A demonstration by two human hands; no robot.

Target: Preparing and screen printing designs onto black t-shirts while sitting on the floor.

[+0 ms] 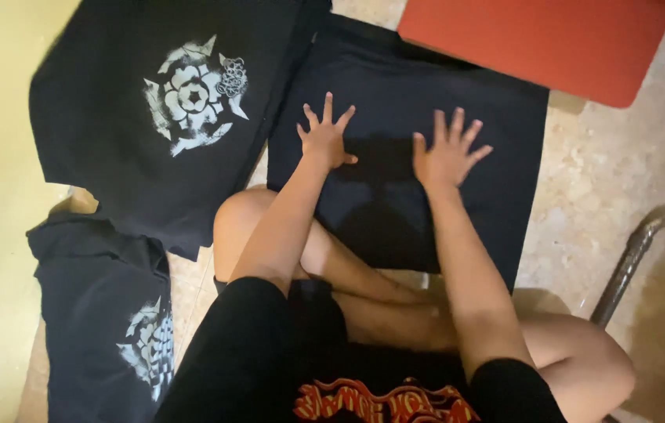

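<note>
A plain dark folded garment (497, 149) lies flat on the floor in front of my crossed legs. My left hand (324, 137) rests on its left part, palm down, fingers spread wide. My right hand (448, 153) lies flat on its middle, fingers apart as well. Neither hand holds anything. Both forearms reach forward over my knees.
A black shirt with a white flower-like print (191, 98) lies to the left, and another printed black shirt (105, 329) at lower left. A red board (552, 39) overlaps the garment's far edge. A metal chair leg (630, 258) stands at right on the beige tile floor.
</note>
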